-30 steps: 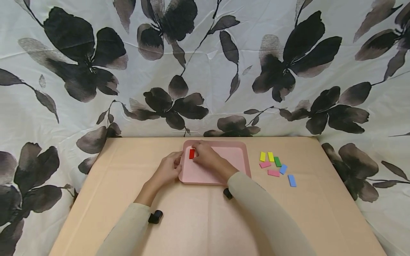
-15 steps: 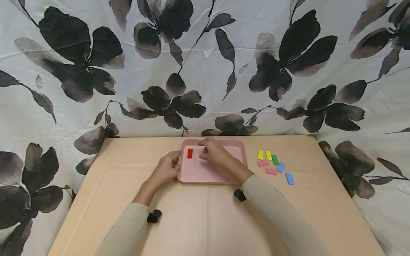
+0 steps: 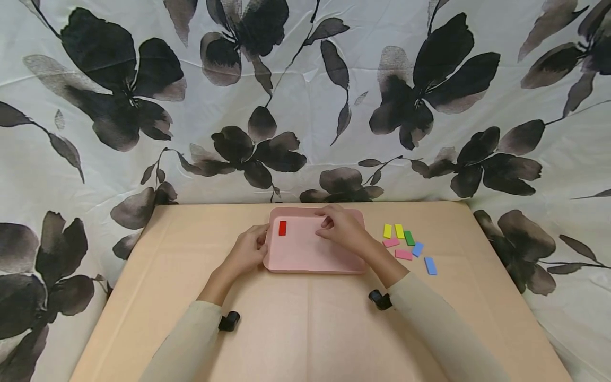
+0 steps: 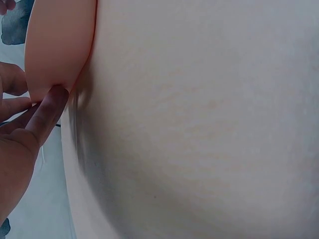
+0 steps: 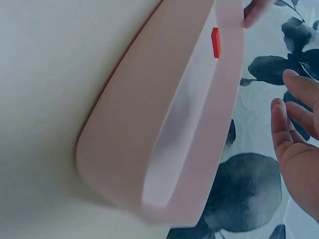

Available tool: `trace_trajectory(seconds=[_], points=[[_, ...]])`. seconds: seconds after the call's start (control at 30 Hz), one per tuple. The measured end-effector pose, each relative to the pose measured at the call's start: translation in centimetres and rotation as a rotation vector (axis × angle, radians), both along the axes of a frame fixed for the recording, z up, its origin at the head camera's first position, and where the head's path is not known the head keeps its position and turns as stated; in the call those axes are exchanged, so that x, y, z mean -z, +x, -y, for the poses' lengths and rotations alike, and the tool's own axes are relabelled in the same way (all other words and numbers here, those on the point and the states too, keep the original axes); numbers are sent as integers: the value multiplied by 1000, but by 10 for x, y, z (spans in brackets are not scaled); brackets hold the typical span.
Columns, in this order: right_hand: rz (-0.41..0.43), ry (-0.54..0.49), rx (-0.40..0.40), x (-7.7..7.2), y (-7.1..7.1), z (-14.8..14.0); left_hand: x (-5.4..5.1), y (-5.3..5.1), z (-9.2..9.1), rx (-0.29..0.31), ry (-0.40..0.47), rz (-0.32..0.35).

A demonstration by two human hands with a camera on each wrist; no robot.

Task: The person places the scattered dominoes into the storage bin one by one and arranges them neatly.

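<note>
A pink rectangular tray (image 3: 310,254) lies at the far middle of the table. My left hand (image 3: 245,252) holds its left side; in the left wrist view the thumb (image 4: 50,112) presses the tray's outer wall near a corner, with the other fingers round the end. One small red block (image 3: 282,228) lies inside the tray near its left end, also visible in the right wrist view. My right hand (image 3: 346,231) hovers over the tray's right half, fingers loosely bent and apart, holding nothing. In the right wrist view, the right hand (image 5: 299,144) appears beyond the tray wall.
Right of the tray lie several small flat blocks: yellow blocks (image 3: 387,231), a green block (image 3: 409,238), pink blocks (image 3: 403,255) and blue blocks (image 3: 430,266). A floral cloth (image 3: 334,106) hangs behind the table's (image 3: 305,329) back edge.
My right hand has let go of the red block and moved right across the tray. The red block stays in the tray; my left hand keeps its place at the tray's left side.
</note>
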State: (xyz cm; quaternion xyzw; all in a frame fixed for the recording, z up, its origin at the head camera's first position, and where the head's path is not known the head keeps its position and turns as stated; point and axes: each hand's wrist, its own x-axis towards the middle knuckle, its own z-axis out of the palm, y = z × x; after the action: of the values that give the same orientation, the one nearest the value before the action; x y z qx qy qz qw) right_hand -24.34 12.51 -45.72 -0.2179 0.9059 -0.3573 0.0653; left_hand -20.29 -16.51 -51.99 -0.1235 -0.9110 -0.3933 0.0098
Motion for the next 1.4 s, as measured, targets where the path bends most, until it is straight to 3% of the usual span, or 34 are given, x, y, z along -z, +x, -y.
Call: trace_trajectory(seconds=[0.3,0.53,0.87,1.17,1.4], points=[[-48,-25,57,-1,10,-46,-1,-2,-1,3,-11,-10],[-93,-44,112,10,15,-91,0,-2,-1,5,-24,-19],[-50,73,197,30,10,-145,-3,-1,-1,10,-20,-2],[-39,124,222,48,0,-167,-3,0,1,12,-2,17],[27,169,222,57,-7,-169,-1,2,2,13,-3,14]])
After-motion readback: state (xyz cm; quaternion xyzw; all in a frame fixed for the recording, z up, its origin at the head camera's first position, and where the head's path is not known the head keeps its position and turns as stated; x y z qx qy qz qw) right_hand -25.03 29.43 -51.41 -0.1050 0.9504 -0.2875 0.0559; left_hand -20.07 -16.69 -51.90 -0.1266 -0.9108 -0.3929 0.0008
